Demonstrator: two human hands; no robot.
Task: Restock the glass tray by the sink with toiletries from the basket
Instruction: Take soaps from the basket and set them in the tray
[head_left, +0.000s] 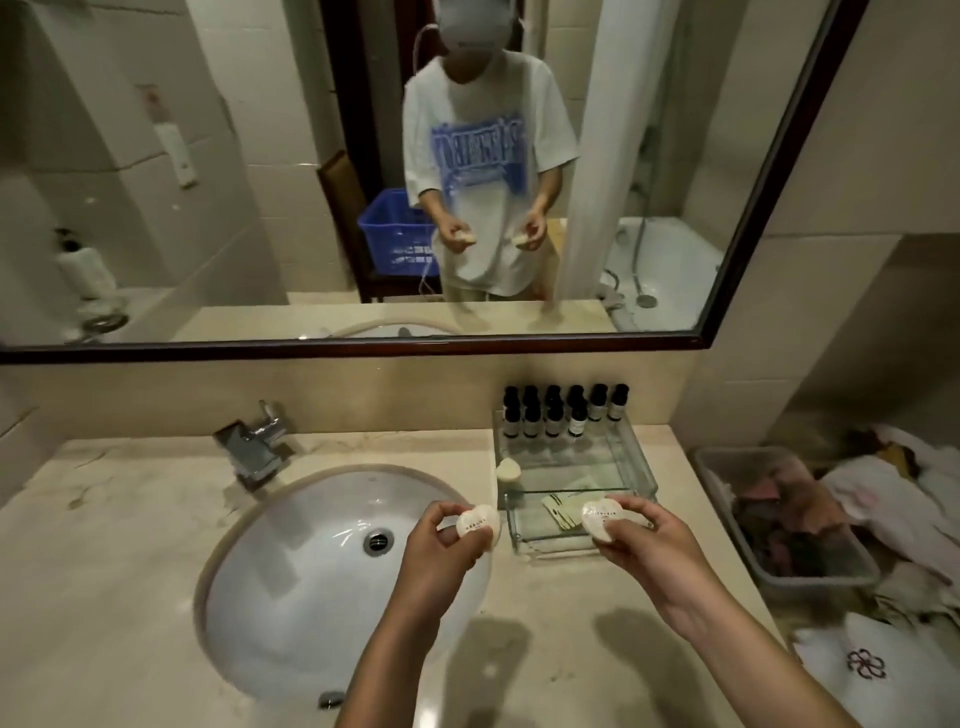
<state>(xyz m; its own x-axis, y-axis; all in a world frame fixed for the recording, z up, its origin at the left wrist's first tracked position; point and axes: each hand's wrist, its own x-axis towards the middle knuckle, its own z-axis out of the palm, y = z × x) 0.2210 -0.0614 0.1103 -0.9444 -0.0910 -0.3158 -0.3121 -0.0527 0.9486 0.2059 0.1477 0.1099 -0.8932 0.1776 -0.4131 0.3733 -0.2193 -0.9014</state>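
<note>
The small wrapped soaps look light and hard, probably a little slick in their film, so they are best pinched at the rim. At centre frame the left hand (447, 540) pinches a soap (477, 525) over the sink's edge. The right hand (644, 535) pinches a second soap (602, 519) above the near edge of the glass tray (644, 467) on the counter

Chrome faucet (254, 441), mirror (234, 156), laundry bin (821, 579)
</note>
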